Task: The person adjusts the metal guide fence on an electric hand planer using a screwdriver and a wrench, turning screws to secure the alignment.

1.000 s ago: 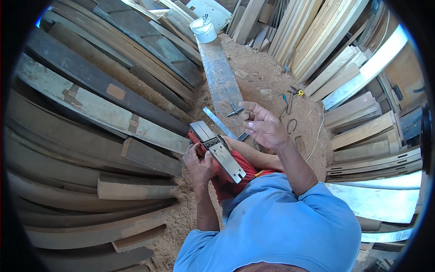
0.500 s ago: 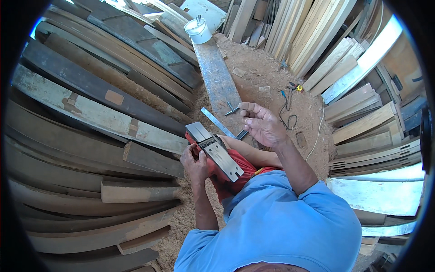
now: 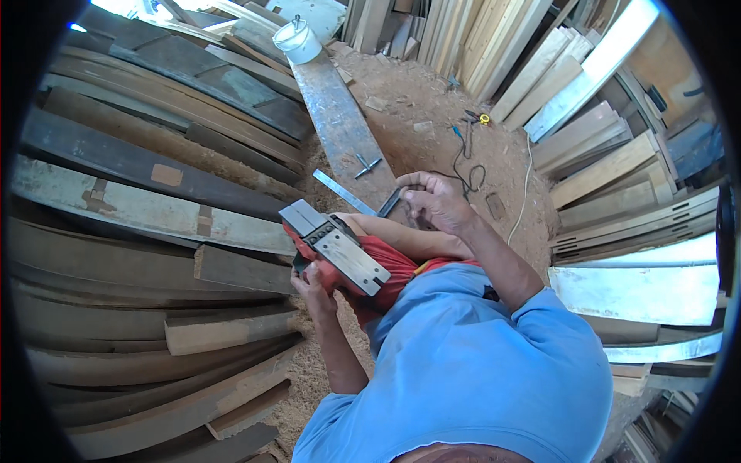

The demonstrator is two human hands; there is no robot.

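An electric hand planer [image 3: 353, 261] with a red body lies upside down on my lap, its metal sole plates facing up. My left hand [image 3: 315, 292] grips the planer's side, fingers partly hidden beneath it. Over my leg, my right hand [image 3: 436, 204] is raised with thumb and fingers pinched together; anything between them is too small to make out. Its fingertips appear beside the dark stock of a try square [image 3: 345, 193], which lies on the plank; whether they touch it I cannot tell. Farther up the plank lies a T-handled metal tool [image 3: 367, 166].
A white bucket [image 3: 298, 42] stands at the far end of the plank [image 3: 332, 108]. Stacked boards [image 3: 147, 185] line the left side, and upright boards [image 3: 478, 54] lean at the back right. A dark cable [image 3: 467, 174] and a yellow tape measure [image 3: 484, 119] lie on the sawdust-covered floor.
The whole view has shifted, so the surroundings sit farther left and higher. My right hand has come down and nearer the try square's stock. The planer remains in my left hand.
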